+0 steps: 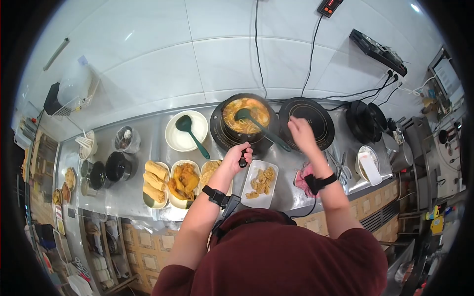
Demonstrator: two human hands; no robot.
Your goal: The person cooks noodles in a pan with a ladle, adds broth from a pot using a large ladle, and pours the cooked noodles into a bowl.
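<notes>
A black pot [228,129] of orange soup with noodles sits on the left induction cooker [216,123]. My left hand [237,159] is wrapped round the pot's black handle [243,160], which points toward me. In the soup rests a dark green ladle [243,114], its handle leaning out over the rim to the right. My right hand [300,132] is raised over the left part of the right cooker [313,118]; its fingers look bent, and whether they hold anything is too small to tell. Left of the pot, another green ladle [184,124] lies across a white bowl [171,136].
Trays of rolls [156,181], fried pieces [183,181] and browned chunks [263,180] line the front edge. Black bowls [117,166] stand left. A pink cloth [302,180], scissors [340,169], a white container [369,167] and black pans [363,118] are right.
</notes>
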